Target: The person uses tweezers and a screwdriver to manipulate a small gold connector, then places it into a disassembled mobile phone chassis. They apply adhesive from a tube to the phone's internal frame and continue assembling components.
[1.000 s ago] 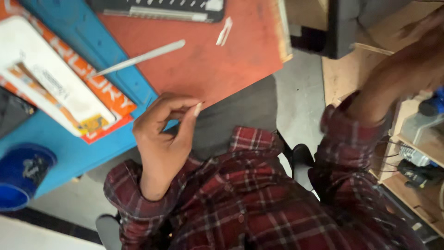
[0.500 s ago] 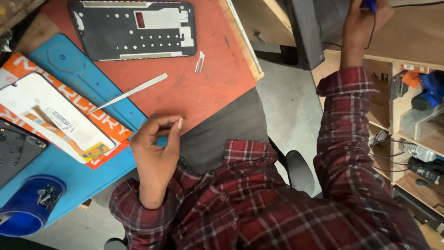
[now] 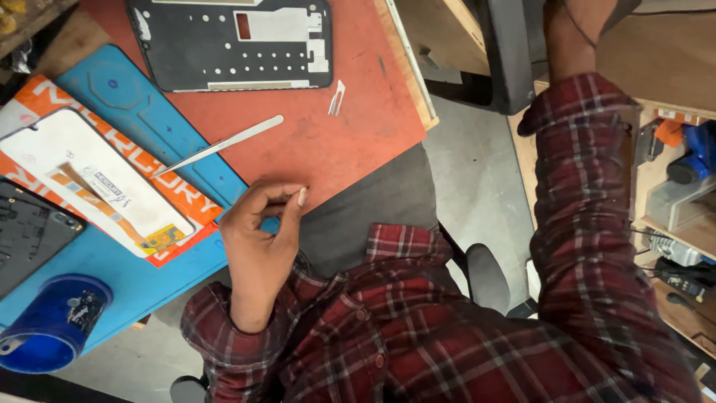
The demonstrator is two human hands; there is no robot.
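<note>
Head view shows the left hand [image 3: 257, 242] pinching a small pale piece [image 3: 301, 197] at the red mat's [image 3: 358, 142] edge on the desk, near tweezers [image 3: 220, 145], while the right hand [image 3: 570, 30] reaches away, its grip hidden.

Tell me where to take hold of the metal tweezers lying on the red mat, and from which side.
Take the tweezers by the wider upper-right half, which lies flat on the bare red mat with free space on both long edges. Come from above and pinch across the width. The thin tip points down-left onto the blue mat, close to the white screen panel, so that end looks more cramped.
</note>
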